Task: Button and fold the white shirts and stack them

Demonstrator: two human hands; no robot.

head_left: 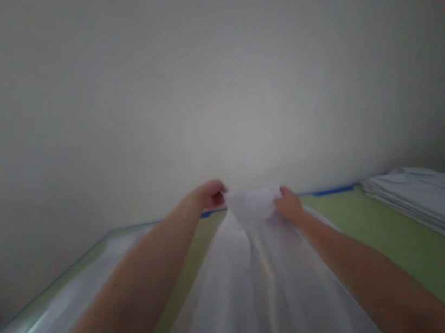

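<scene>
Fingers of the left hand [213, 194] pinch one top corner of a white cloth [258, 287], and the right hand [290, 205] pinches the other. The cloth's top edge is straight between them, in front of the pale wall [232, 88]. Its folds run down toward the person over the green table [381, 222]. A flat white pile [435, 198] lies on the right.

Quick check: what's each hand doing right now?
Left hand: closed on one corner of the white cloth.
Right hand: closed on the opposite corner.
</scene>
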